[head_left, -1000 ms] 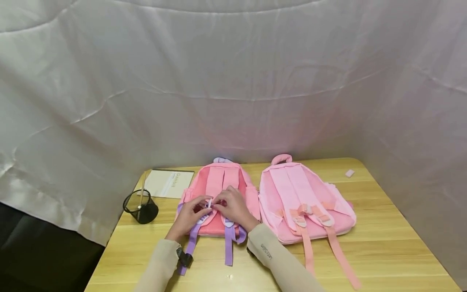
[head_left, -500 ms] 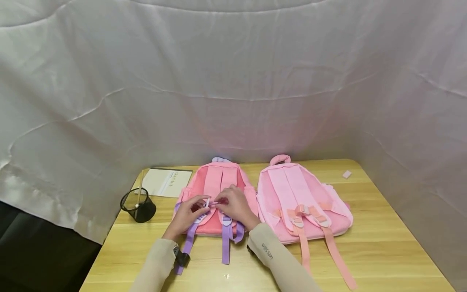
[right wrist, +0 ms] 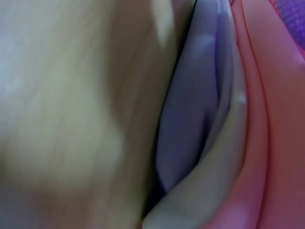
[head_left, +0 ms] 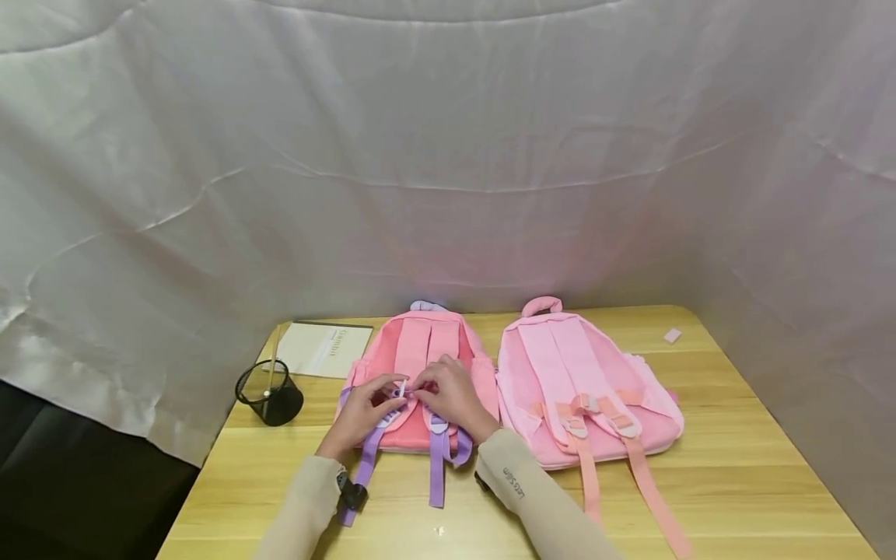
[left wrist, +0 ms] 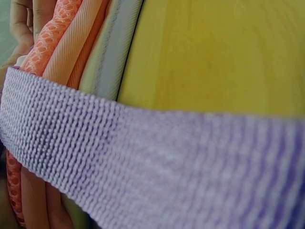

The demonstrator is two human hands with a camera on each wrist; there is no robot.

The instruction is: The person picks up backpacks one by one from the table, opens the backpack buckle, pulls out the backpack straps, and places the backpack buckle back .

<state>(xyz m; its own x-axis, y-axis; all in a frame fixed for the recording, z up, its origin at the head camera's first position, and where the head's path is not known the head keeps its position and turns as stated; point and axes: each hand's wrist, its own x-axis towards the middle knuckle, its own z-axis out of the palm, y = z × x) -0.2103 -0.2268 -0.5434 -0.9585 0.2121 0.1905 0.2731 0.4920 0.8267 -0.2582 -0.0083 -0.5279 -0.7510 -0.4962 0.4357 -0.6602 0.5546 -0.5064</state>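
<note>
A coral-pink backpack [head_left: 392,354] lies with its shoulder straps up. Over its lower part, my left hand [head_left: 360,412] pinches a small white buckle [head_left: 402,388] between thumb and fingers. My right hand [head_left: 451,397] meets it from the right, its fingertips pinching a thin purple strap beside the buckle; the fingers partly hide it. Purple webbing tails [head_left: 437,474] hang from the backpack onto the table. In the left wrist view a purple webbing strap [left wrist: 143,152] crosses close to the camera. The right wrist view catches the coral fabric [right wrist: 276,133] of the backpack's side.
A light pink backpack [head_left: 514,373] with peach straps lies to the right. On the left stand a black mesh pen cup [head_left: 283,404] and a cream notebook [head_left: 301,350]. A small pale block [head_left: 673,335] sits at the wooden table's [head_left: 735,467] far right.
Half a second ago a short purple length showed between the hands; now my right fingertips are closer to the white buckle. Both backpacks stay put.
</note>
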